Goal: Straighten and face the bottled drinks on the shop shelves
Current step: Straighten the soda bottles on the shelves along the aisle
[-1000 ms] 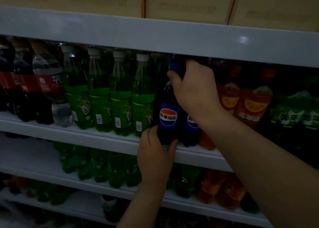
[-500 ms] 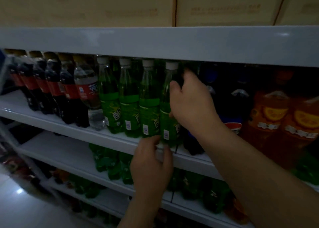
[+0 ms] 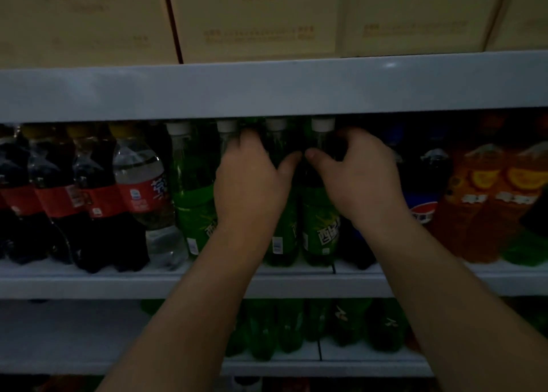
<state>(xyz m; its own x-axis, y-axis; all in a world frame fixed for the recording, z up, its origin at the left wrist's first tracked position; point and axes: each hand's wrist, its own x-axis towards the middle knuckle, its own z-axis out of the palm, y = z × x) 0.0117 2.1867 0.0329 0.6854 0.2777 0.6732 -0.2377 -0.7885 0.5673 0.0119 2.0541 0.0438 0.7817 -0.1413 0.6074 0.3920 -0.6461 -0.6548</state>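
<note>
Left hand [image 3: 252,184] and right hand [image 3: 360,181] grip green bottles [image 3: 319,228], fingertips hidden.

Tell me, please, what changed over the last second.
The left hand and right hand left the blue-labelled cola bottle and moved left; the left rose from base height to grip a white-capped green plastic bottle, the right grips its right neighbour. Other bottles stayed standing.

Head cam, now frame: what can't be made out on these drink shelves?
All head view.
- Second green bottle: label hidden behind left hand and forearm.
- Third green bottle: label mostly covered by the left hand gripping it.
- Right hand: fingertips hidden behind the fourth green bottle it grips.
- Dark blue bottles: shadowed, partly behind right wrist; count unclear.
- Lower-shelf green bottles: too dark to read.
- Carton print: blurred.
</note>
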